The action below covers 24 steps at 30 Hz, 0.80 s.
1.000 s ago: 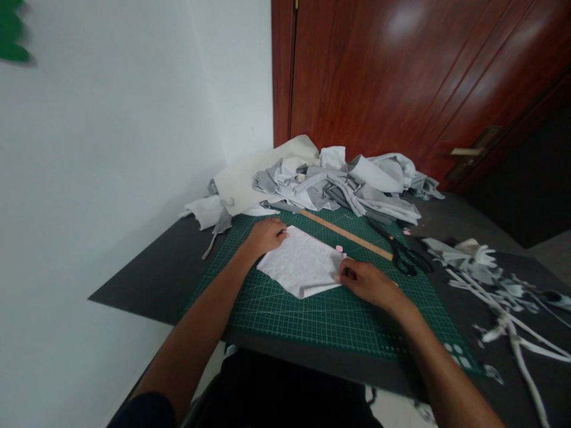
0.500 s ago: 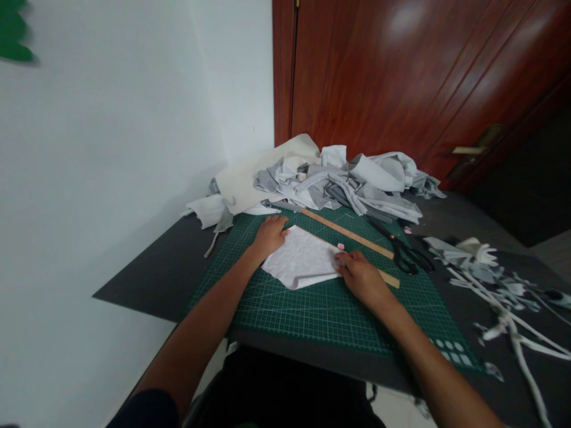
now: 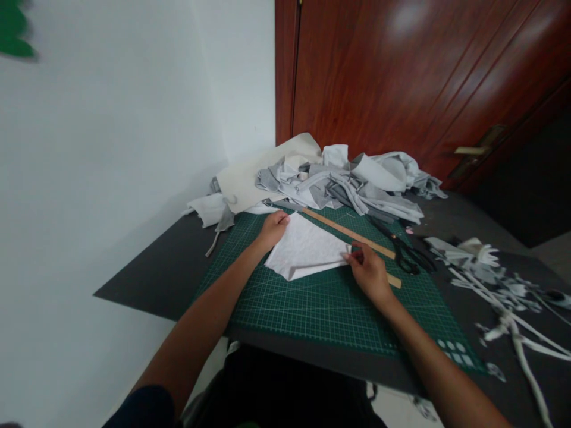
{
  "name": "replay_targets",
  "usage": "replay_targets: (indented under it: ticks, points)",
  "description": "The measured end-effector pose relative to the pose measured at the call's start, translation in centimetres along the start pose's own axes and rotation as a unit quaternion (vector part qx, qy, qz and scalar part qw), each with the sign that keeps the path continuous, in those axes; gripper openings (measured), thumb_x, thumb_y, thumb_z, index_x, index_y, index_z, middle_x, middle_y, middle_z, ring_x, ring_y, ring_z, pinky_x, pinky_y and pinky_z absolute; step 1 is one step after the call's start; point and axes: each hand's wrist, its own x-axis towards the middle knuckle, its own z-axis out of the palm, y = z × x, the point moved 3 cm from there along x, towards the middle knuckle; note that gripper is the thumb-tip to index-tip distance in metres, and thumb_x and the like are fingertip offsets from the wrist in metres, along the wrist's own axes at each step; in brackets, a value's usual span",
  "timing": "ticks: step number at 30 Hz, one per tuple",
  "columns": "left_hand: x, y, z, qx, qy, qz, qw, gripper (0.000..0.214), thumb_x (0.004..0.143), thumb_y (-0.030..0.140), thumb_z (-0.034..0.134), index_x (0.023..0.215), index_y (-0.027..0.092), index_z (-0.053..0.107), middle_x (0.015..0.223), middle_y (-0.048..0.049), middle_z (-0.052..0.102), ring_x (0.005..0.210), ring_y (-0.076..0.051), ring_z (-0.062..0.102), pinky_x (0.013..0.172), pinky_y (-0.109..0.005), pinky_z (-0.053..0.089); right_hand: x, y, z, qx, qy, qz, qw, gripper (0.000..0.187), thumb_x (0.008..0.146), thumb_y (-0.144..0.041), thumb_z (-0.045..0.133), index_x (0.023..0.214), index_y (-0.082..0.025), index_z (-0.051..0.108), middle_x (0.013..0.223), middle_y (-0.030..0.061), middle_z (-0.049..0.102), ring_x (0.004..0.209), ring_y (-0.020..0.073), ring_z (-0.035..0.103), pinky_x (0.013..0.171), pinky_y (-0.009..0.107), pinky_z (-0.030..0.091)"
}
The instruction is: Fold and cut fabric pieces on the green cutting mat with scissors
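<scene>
Between my two hands a light grey piece of fabric point(image 3: 307, 246) is stretched over the green cutting mat point(image 3: 303, 309). My left hand point(image 3: 273, 229) pinches its upper left corner, fingers closed. At its right end my right hand point(image 3: 366, 266) grips the fabric between thumb and fingers. A wooden ruler point(image 3: 352, 233) lies just behind the fabric. Another wooden strip point(image 3: 394, 280) pokes out beside my right hand, the rest of it covered. To the right of that hand lie black-handled scissors point(image 3: 407, 254).
A heap of grey and white fabric pieces point(image 3: 330, 181) fills the back of the table point(image 3: 147, 279). Cloth scraps and cords point(image 3: 499, 285) lie on the right. A white wall point(image 3: 134, 148) bounds the left side, and a reddish wooden door point(image 3: 379, 77) stands behind.
My left hand has gone from lying flat to pinching the corner. The fabric has moved slightly away from me and looks tauter. The small pink piece behind it is no longer visible.
</scene>
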Motion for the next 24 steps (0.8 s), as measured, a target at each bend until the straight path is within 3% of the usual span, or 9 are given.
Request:
replay_targets:
  ticks: [4,6,10,14,17,19,24]
  points:
    - [-0.5,0.8,0.5,-0.078,0.018,-0.005,0.997,0.03,0.097,0.037,0.044,0.08,0.018,0.059,0.07,0.0002,0.058,0.069,-0.015,0.054,0.062,-0.026,0.043,0.3,-0.1,-0.1,0.088,-0.001,-0.002,0.996,0.034,0.09,-0.051,0.055,0.087,-0.018,0.066,0.074,0.0054,0.068,0.069,0.0233,0.062,0.068,0.035,0.049]
    - [-0.9,1.4,0.8,-0.12,0.017,-0.002,0.993,0.036,0.098,0.047,0.044,0.08,0.019,0.058,0.071,-0.0001,0.058,0.069,-0.015,0.053,0.062,-0.025,0.043,0.3,-0.3,-0.3,0.132,0.017,-0.01,0.991,0.036,0.091,-0.053,0.054,0.087,-0.019,0.066,0.08,0.0056,0.069,0.076,0.0236,0.063,0.073,0.036,0.051]
    - [-1.7,2.9,1.3,-0.255,-0.038,-0.003,0.966,0.043,0.084,0.06,0.064,0.085,0.018,0.059,0.074,0.0001,0.061,0.068,-0.013,0.053,0.062,-0.024,0.041,0.3,-0.6,-0.8,0.232,0.047,0.028,0.971,0.036,0.09,-0.055,0.057,0.092,-0.02,0.065,0.08,0.0039,0.068,0.076,0.022,0.063,0.076,0.037,0.054]
    - [-2.3,4.1,1.2,-0.326,-0.056,-0.002,0.944,0.046,0.077,0.059,0.075,0.086,0.017,0.062,0.076,0.0003,0.063,0.07,-0.013,0.055,0.066,-0.024,0.042,0.7,-0.4,-1.4,0.304,0.074,0.062,0.948,0.035,0.087,-0.055,0.063,0.088,-0.02,0.064,0.072,-0.0004,0.063,0.068,0.0178,0.058,0.07,0.032,0.05]
    - [-2.4,4.4,1.0,-0.373,-0.041,-0.016,0.927,0.048,0.074,0.057,0.079,0.094,0.016,0.065,0.083,-0.0014,0.068,0.075,-0.014,0.059,0.069,-0.024,0.043,1.1,-0.1,-2.0,0.353,0.111,0.048,0.928,0.033,0.083,-0.053,0.07,0.082,-0.021,0.065,0.075,-0.0022,0.063,0.072,0.0158,0.056,0.071,0.028,0.047]
    - [-2.4,4.2,1.2,-0.386,-0.061,-0.028,0.92,0.049,0.07,0.052,0.084,0.097,0.015,0.067,0.082,-0.002,0.07,0.073,-0.014,0.06,0.069,-0.025,0.043,1.3,-0.1,-2.3,0.398,0.12,0.04,0.909,0.031,0.079,-0.052,0.075,0.08,-0.022,0.067,0.077,-0.0036,0.064,0.074,0.0146,0.056,0.072,0.026,0.047]
    - [-2.2,3.6,1.7,-0.386,-0.084,-0.063,0.917,0.042,0.061,0.039,0.091,0.085,0.014,0.067,0.073,-0.0011,0.068,0.066,-0.013,0.058,0.064,-0.024,0.041,1.4,-1.0,-2.4,0.504,0.114,0.08,0.853,0.027,0.075,-0.048,0.083,0.081,-0.026,0.068,0.08,-0.0055,0.068,0.074,0.0126,0.06,0.07,0.023,0.052]
